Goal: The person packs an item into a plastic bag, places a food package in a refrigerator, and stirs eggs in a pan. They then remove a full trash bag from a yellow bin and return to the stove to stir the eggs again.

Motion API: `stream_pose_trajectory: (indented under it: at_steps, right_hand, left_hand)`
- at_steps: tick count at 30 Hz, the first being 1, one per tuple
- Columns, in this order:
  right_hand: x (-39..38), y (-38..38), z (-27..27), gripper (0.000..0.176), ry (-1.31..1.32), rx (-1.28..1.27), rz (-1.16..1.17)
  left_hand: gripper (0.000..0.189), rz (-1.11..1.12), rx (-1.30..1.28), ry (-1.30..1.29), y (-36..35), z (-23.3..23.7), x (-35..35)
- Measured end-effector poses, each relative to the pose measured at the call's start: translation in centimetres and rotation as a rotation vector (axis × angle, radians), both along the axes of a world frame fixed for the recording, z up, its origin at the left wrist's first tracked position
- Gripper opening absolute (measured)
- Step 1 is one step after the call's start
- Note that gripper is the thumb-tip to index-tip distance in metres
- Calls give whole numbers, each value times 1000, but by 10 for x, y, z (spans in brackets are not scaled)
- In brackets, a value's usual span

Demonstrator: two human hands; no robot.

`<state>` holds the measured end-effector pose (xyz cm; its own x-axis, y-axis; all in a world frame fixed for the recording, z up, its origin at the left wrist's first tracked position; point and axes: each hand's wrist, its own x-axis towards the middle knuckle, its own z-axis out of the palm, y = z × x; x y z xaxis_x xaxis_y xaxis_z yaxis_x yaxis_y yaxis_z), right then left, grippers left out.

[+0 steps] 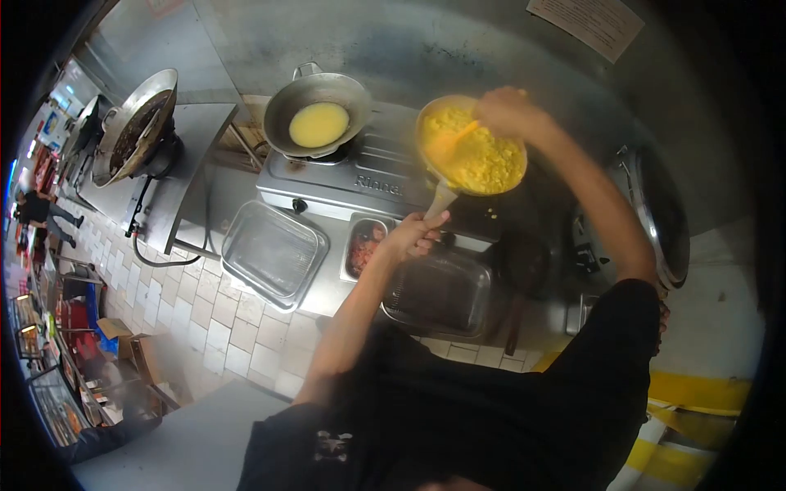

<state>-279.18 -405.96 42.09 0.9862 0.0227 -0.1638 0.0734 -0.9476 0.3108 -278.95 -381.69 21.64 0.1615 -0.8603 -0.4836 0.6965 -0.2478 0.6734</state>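
My left hand [413,237] is closed around the pale handle [442,200] of a frying pan [442,100] over the right side of the stove. Yellow scrambled eggs [495,164] fill the pan in soft lumps. Reaching in from the right, my right hand [509,113] grips an orange spatula [461,137], whose head is in the eggs and smeared by motion. The right fingers are partly blurred. On the left burner sits a metal wok [278,110] with a pool of yellow liquid [319,124].
A gas stove [360,172] stands against a metal wall. Before it lie a clear rectangular tray [274,254], a small metal container [345,266] of pink chopped pieces and another tray [438,290]. A larger wok [164,86] with dark contents sits left. A person [34,206] is far off.
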Motion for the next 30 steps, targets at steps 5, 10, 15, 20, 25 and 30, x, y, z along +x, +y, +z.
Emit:
stream_pose_trajectory:
  at_steps: [5, 10, 15, 20, 25, 30]
  right_hand:
    - [19, 34, -88, 14, -175, -90, 92]
    - [26, 23, -104, 17, -198, -339, -151]
    - [9, -24, -55, 16, -281, -323, -157]
    - [-32, -13, 9, 10, -160, -106, -258]
    - [-43, 28, -25, 10, -142, 16, -72]
    - [-16, 60, -122, 15, -203, -140, -75]
  left_hand:
    - [42, 9, -30, 59, 3, 6, -1]
    - [39, 51, -45, 69, -1, -5, -4]
    - [38, 58, -33, 50, -1, -3, -5]
    - [37, 25, -16, 17, 1, 6, -4]
    - [36, 33, -14, 21, -1, 0, -4]
    - [35, 38, -37, 44, -2, -10, -4]
